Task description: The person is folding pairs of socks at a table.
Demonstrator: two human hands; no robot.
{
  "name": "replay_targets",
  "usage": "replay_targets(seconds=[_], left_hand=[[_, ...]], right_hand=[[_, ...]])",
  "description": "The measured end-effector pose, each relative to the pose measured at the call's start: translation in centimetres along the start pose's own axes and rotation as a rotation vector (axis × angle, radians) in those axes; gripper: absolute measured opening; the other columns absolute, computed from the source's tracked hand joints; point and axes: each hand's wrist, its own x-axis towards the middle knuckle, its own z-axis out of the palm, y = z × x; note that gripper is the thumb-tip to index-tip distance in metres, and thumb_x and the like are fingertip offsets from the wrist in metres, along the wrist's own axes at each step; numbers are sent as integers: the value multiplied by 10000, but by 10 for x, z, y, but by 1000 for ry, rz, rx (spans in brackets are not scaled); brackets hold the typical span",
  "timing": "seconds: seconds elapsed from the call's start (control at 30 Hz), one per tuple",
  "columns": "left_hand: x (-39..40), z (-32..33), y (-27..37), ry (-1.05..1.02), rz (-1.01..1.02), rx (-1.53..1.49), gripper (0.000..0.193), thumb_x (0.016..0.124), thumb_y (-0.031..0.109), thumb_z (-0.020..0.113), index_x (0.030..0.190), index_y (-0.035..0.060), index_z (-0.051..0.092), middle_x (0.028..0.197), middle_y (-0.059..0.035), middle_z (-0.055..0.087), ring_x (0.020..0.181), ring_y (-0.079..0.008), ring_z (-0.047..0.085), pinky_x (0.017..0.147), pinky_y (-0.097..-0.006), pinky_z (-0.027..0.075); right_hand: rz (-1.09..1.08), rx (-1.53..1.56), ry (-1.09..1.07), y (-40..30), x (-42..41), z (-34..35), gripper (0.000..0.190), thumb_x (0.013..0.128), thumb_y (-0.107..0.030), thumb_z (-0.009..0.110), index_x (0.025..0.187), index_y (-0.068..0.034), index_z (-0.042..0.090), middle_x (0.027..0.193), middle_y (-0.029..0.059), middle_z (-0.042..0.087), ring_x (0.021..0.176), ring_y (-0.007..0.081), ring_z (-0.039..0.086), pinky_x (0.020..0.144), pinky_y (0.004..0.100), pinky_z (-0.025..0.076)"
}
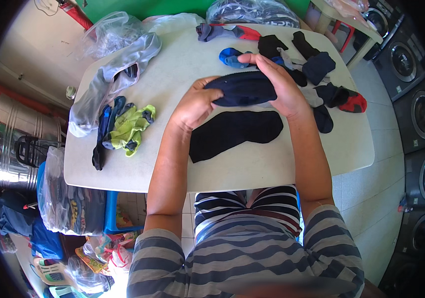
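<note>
A dark navy sock (247,88) is stretched between my two hands above the white table. My left hand (197,102) grips its left end, thumb on top. At its other end is my right hand (283,83), fingers raised and spread, the palm side against the fabric. Just below them a black sock (236,130) lies flat on the table. Blue socks (233,57) and a grey and red sock (231,32) lie beyond my hands. More dark socks (318,67) are spread at the right, with a red and black one (353,102). Lime-green socks (132,128) lie at the left beside dark blue ones (104,130).
The white table (171,164) has a clear plastic bag (104,80) with a dark item at its left. Packed plastic bags (251,13) stand along the far edge. Washing machines (402,61) line the right side. A blue stool (111,212) and filled bags (74,208) are at the lower left.
</note>
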Motion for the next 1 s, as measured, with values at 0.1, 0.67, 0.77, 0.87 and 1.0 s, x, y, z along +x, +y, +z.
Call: replay_targets(seconds=[0.1,0.67,0.77,0.87,1.0], left_hand=[[-12,5,1,-236,0,-291,346,779,-65,531,1116,-64,609,962,-97,684,837,-190,667,769,-310,529],[3,-5,0,-373,17,-690,568,999,405,411,1395,-2,413,1370,-140,524,1219,-269,551,1025,-392,442],[11,-20,-7,-537,-42,-767,561,1008,376,402,1423,-1,369,1397,-158,493,1242,-294,531,1006,-415,466],[8,-19,-7,-439,-88,-646,508,1011,347,402,1383,2,432,1325,-134,565,1173,-253,589,957,-383,505],[3,-3,2,-221,-27,-467,469,990,355,473,1316,21,516,1232,-84,633,1098,-197,632,932,-340,509]], right_hand=[[118,71,63,8,3,8,290,978,-334,551,1054,-72,648,944,-12,623,849,61,607,766,215,479],[37,33,112,16,4,14,304,1012,-357,478,1120,-87,570,1049,12,627,959,127,606,865,337,483],[-37,50,134,16,3,9,233,995,-329,525,1026,-103,579,973,-11,625,902,113,593,820,330,493],[-56,154,135,14,5,-4,182,982,-296,556,999,-115,576,955,-15,624,894,103,597,805,324,495],[-66,143,334,15,11,-23,167,982,-269,558,991,-105,587,939,-8,629,856,107,610,755,300,506]])
